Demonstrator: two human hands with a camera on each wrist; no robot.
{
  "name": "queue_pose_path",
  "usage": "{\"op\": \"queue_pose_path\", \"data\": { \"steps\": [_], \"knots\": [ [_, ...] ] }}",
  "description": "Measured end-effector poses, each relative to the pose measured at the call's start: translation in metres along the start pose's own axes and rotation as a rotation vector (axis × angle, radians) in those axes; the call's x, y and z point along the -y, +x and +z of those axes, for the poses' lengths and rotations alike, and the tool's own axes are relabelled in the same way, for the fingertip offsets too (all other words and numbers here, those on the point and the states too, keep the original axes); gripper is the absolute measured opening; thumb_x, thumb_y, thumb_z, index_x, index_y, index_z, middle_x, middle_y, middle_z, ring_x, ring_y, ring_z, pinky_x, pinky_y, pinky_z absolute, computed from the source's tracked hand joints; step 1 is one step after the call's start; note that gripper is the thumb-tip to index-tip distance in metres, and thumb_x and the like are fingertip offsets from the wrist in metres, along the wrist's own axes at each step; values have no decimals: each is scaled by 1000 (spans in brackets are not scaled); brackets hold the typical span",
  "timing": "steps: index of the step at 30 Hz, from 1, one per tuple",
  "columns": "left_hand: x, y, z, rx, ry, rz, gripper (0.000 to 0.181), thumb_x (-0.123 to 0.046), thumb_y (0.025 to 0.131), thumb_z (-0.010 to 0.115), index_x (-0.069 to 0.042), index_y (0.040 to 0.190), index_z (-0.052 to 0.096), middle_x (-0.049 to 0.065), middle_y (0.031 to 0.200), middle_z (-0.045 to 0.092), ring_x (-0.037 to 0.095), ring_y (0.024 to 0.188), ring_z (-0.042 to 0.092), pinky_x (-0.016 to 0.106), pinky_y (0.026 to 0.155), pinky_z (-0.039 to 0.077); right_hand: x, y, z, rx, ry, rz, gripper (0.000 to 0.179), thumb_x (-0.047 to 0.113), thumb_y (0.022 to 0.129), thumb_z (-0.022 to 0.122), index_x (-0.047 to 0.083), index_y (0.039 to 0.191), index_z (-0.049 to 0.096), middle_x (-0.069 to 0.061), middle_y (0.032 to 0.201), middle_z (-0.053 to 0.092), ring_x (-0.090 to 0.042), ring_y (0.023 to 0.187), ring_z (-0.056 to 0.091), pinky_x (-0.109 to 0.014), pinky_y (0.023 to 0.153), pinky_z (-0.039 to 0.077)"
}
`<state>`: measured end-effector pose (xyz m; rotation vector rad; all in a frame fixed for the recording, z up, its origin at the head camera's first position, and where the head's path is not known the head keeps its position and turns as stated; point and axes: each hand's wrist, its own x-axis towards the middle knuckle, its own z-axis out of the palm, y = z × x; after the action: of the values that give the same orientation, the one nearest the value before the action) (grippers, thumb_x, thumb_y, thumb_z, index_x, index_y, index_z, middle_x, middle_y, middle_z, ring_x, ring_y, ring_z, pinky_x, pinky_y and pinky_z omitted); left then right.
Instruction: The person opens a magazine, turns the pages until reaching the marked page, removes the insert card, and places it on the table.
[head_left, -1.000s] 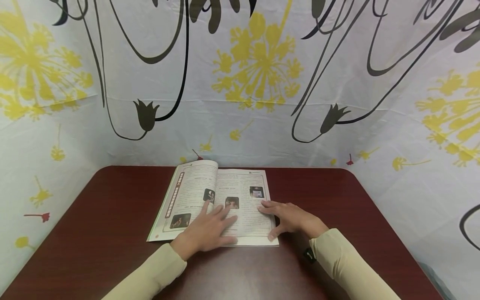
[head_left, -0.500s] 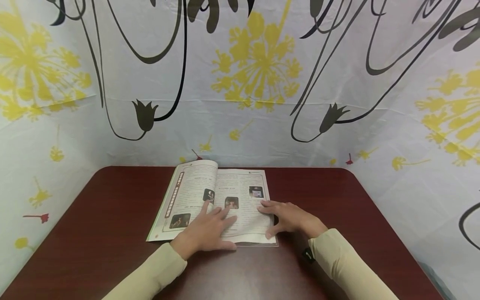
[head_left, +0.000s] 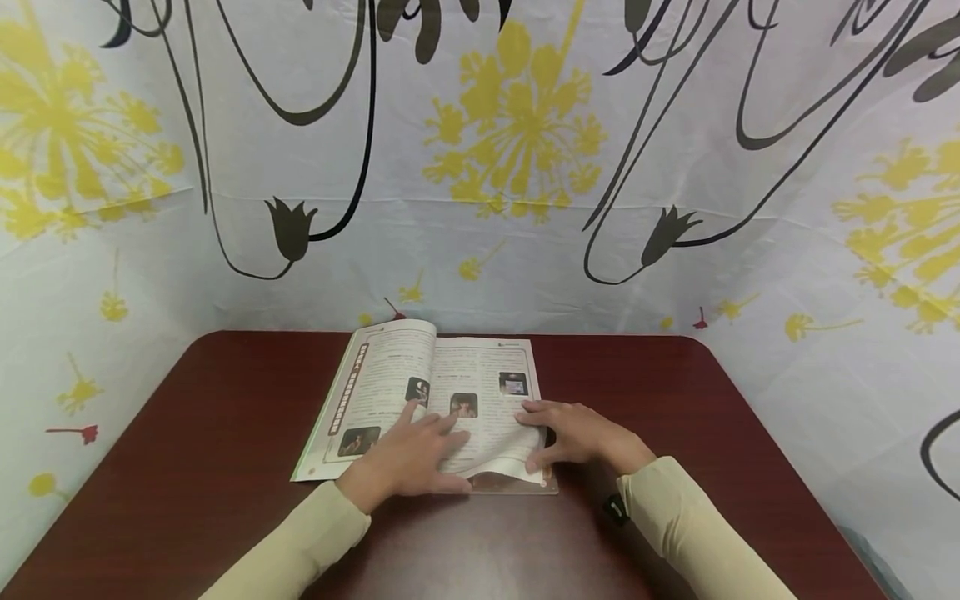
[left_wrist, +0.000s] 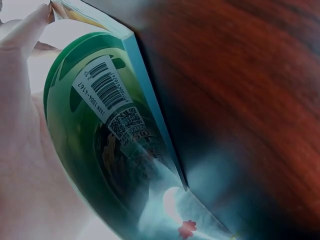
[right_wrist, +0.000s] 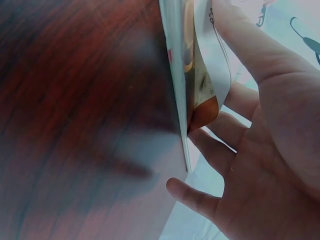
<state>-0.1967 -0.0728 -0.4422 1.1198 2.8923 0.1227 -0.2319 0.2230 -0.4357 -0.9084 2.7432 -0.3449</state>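
An open magazine [head_left: 487, 367] lies on the table, text and small photos on both pages. My left hand [head_left: 408, 458] rests spread over its lower middle, fingers across the inner fold and thumb at the bottom edge. In the left wrist view the green back cover [left_wrist: 95, 135] with a barcode bows up from the table beside that hand. At the right edge, my right hand [head_left: 581, 433] touches the right page with fingertips and thumb. The page's lower edge is buckled upward near that thumb, baring a brownish sheet [head_left: 498, 483] beneath. The right wrist view shows the lifted page [right_wrist: 212, 55] curving beside relaxed fingers.
The dark red-brown table [head_left: 202, 417] has rounded far corners. Behind and beside it hangs pale cloth [head_left: 480, 275] printed with yellow flowers and dark stems. A small black object [head_left: 617, 509] shows under the right sleeve cuff.
My right thumb has slid up and left on the page, whose lower edge has lifted and buckled, uncovering the sheet beneath. My left hand has barely shifted.
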Motion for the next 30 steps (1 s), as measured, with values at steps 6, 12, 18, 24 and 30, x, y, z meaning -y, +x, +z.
{"op": "queue_pose_path", "data": {
  "steps": [6, 12, 18, 24, 30],
  "knots": [
    [3, -1, 1, -32, -1, 9, 76, -73, 84, 56, -19, 137, 59, 10, 148, 51, 31, 130, 52, 63, 112, 23, 4, 2, -6, 20, 5, -3, 77, 57, 80, 74, 9, 139, 59, -15, 150, 47, -36, 136, 46, -57, 101, 42],
    [6, -1, 2, -50, 9, 20, 73, -72, 84, 55, -18, 133, 61, 10, 143, 55, 31, 126, 55, 62, 112, 26, 6, 4, -8, 50, 18, 14, 75, 58, 83, 72, 10, 139, 59, -15, 150, 47, -36, 136, 46, -57, 103, 41],
    [7, -4, -1, -73, 10, 29, 61, -66, 91, 53, -17, 125, 65, 8, 130, 62, 30, 119, 58, 62, 110, 28, 4, 4, -9, 46, 31, 12, 76, 61, 83, 70, 11, 139, 59, -13, 149, 48, -35, 136, 46, -55, 104, 41],
    [8, -4, -1, -121, 4, 43, 48, -56, 95, 54, -16, 119, 65, 5, 116, 66, 27, 112, 62, 62, 107, 32, 0, 4, -10, 27, 67, -15, 76, 61, 83, 69, 11, 139, 59, -12, 145, 53, -31, 132, 51, -52, 102, 43],
    [9, -2, -4, -187, 37, 83, 44, -45, 94, 58, -16, 127, 63, 7, 124, 66, 27, 111, 63, 60, 102, 39, -4, 0, -17, 8, 102, 11, 79, 62, 83, 68, 9, 140, 56, -10, 143, 55, -30, 131, 52, -51, 103, 43]
  ]
}}
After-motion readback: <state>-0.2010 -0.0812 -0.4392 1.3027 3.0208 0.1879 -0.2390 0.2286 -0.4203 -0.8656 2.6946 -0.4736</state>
